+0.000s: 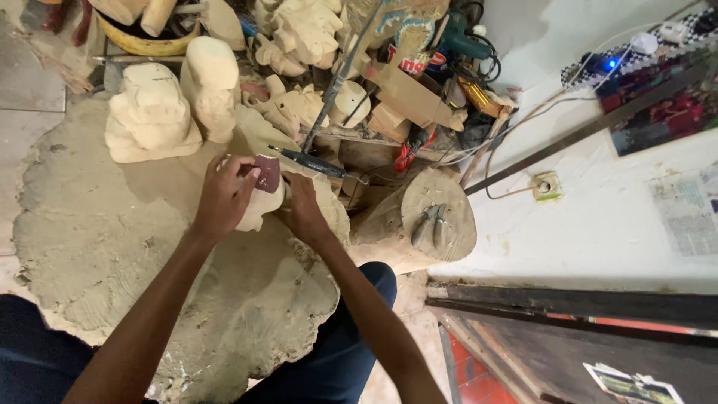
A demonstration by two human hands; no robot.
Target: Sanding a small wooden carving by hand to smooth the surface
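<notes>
Dark trousers [351, 352] and two bare forearms lay closest to the lens, reaching up to a rough round slab [112, 247] that served as bench. Left hand [224, 198] was closed round a small pale carving [263, 208], fingers curled over its top and pressing a reddish-brown piece of sandpaper [268, 174] against it; right hand [303, 209] gripped the carving from the other side, fingers wrapped, steadying it. The carving sat just above the slab's upper edge, between both hands. Judged from its surface, the shaping looked complete — the form was rounded and pale — and smoothing appeared to be in hand; how much of the piece remained rough could not be told, most of it being covered. Two larger pale carvings [153, 112] stood on the slab's far side, blocky and seemingly less finished, with more pale pieces piled behind them. A dark pen-shaped tool [310, 161] lay just beyond the hands. Pliers [430, 224] rested on a log stump [437, 217] to the right. Packaging and print: a small can with a red and white label [407, 63] stood among the clutter at top centre; a sheet of newspaper [688, 209] lay at the right edge on the white floor; a printed leaflet [632, 385] — greenish, with white margins — lay at bottom right.
</notes>
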